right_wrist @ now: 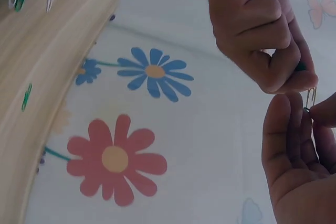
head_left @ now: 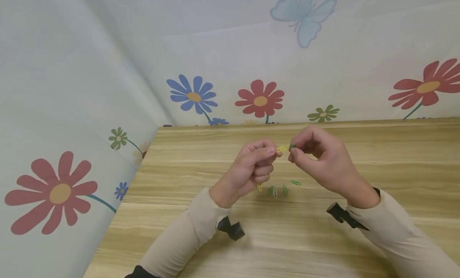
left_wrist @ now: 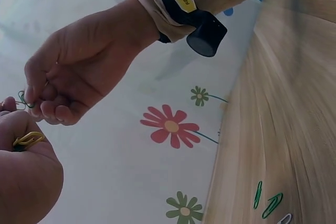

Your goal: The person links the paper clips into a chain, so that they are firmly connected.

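Observation:
My left hand [head_left: 251, 168] pinches a yellow paper clip [head_left: 283, 149] between thumb and forefinger, its other fingers curled in. The clip spans the small gap to my right hand [head_left: 325, 160], whose thumb and forefinger pinch a green paper clip [head_left: 292, 145] at its end. In the left wrist view part of the green clip [left_wrist: 22, 98] shows at the right fingertips. Whether the two clips are linked is too small to tell. A second yellow clip [left_wrist: 29, 139] sticks out of the left hand's curled fingers; what it joins inside is hidden.
On the wooden table [head_left: 161, 198] below the hands lie several loose paper clips, including a white one [head_left: 275, 193] and a green one [head_left: 296, 183] off to the right. A flower-printed cloth [head_left: 223, 50] stands behind the table and along its left side.

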Action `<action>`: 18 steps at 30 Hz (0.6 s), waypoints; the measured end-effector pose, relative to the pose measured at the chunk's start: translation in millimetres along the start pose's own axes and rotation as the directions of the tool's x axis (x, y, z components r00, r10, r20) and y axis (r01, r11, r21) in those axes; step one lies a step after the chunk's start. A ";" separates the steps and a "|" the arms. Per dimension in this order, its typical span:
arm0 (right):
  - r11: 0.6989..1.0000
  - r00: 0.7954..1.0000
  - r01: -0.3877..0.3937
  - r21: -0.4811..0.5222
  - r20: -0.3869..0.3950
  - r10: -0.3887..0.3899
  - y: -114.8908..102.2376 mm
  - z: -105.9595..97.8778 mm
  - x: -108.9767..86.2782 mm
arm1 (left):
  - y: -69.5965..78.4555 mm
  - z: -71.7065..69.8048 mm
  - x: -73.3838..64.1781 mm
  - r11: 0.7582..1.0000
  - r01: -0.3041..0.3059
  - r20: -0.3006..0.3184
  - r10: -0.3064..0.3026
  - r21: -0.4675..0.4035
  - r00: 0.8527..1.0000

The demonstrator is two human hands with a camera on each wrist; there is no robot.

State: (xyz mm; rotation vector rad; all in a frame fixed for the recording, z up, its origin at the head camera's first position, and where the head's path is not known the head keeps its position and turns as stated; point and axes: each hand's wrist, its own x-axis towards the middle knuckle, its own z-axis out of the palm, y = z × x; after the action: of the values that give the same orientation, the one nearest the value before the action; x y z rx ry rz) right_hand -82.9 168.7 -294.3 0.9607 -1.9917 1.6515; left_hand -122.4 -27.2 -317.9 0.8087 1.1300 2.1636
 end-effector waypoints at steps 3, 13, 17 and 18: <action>0.986 1.000 0.013 0.165 -0.006 -0.013 1.6 1.1 -0.4 | -1.6 -0.6 -0.7 1.000 -0.007 0.022 0.007 -0.006 1.000; 0.923 0.999 -0.030 0.384 0.039 0.016 4.3 9.7 -1.4 | -2.1 1.0 -2.2 1.000 0.000 0.060 -0.001 0.019 0.998; 0.930 0.999 -0.021 0.367 0.030 0.011 2.5 9.5 -1.8 | 1.7 2.2 -1.6 0.997 -0.010 0.029 0.008 0.075 1.000; 0.930 1.000 -0.005 0.367 0.013 0.000 1.4 8.1 -1.4 | 2.8 2.4 -1.0 0.996 -0.013 0.022 0.011 0.092 1.000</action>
State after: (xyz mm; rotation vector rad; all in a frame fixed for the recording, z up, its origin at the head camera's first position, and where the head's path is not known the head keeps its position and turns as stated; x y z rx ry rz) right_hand -81.8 161.5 -298.2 1.0945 -1.7206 2.0715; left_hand -120.5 -28.0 -314.7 0.8790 1.2243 2.1211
